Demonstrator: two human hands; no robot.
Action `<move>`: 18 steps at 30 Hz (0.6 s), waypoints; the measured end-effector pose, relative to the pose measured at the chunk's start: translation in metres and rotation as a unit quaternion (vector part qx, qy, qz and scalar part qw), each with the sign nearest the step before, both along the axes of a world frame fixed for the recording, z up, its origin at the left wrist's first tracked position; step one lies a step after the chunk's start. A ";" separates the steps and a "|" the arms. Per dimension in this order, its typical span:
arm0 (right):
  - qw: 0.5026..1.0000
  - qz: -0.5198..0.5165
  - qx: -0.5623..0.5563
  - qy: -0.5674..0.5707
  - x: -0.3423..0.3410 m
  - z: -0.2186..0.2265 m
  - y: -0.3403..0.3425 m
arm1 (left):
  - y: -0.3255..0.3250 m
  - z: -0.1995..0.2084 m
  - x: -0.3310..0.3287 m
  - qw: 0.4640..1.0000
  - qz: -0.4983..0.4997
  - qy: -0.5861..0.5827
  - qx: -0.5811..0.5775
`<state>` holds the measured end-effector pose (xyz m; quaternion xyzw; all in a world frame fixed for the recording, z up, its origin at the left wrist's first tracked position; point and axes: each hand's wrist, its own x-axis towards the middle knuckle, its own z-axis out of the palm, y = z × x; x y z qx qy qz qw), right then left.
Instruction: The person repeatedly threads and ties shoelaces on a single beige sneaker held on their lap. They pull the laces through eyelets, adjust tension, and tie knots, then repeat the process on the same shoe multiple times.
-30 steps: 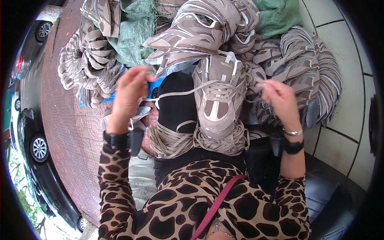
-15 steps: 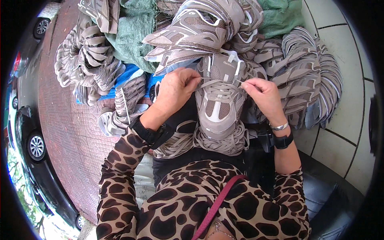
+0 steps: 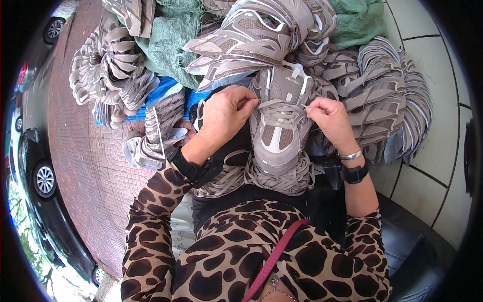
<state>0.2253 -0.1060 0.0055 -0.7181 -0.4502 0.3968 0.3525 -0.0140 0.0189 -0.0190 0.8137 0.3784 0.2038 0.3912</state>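
A taupe and grey shoe upper [image 3: 279, 143] rests on my lap, toe toward me, its tongue [image 3: 285, 80] standing up at the far end. A beige shoelace [image 3: 279, 113] runs across its eyelets. At the left eyelet row my left hand [image 3: 226, 111] is closed in a pinch on one end of the lace. My right hand [image 3: 329, 118] pinches the other end just off the right eyelets. Under the toe lies a bundle of beige laces [image 3: 282, 177], and more laces spread over my thigh to its left.
Stacked shoe uppers [image 3: 251, 40] lie just beyond, with further stacks [image 3: 387, 95] on the right and others [image 3: 113, 70] at the far left. Green woven sacks [image 3: 173, 38] and a blue sheet [image 3: 151, 108] lie among them. Parked cars [image 3: 48, 186] stand left of the red paving [image 3: 85, 166].
Both hands have come slightly closer to the shoe upper, and less lace shows between my fingers and the eyelets. The view has shifted a little.
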 end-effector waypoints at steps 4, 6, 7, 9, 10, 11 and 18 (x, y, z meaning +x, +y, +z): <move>0.930 0.051 0.128 -0.341 -0.022 0.005 0.006 | 0.000 -0.004 0.000 1.000 -0.004 -0.018 0.011; 0.977 0.000 0.065 -0.203 -0.021 0.002 0.010 | -0.001 -0.003 0.001 0.999 -0.013 -0.023 0.021; 0.990 -0.025 0.032 -0.132 -0.020 0.000 0.012 | -0.001 -0.001 0.001 0.999 -0.009 -0.024 0.019; 0.991 -0.034 0.019 -0.128 -0.020 -0.003 0.014 | -0.002 0.001 0.003 1.000 0.000 -0.022 0.016; 0.986 -0.024 0.028 -0.160 -0.023 -0.001 0.014 | -0.002 0.001 0.003 1.000 0.003 -0.020 0.018; 0.981 -0.014 0.036 -0.192 -0.026 -0.001 0.014 | -0.002 0.000 0.004 1.000 0.005 -0.018 0.021; 0.983 0.009 0.041 -0.178 -0.023 0.001 0.013 | 0.001 -0.008 0.013 0.998 -0.024 -0.053 0.019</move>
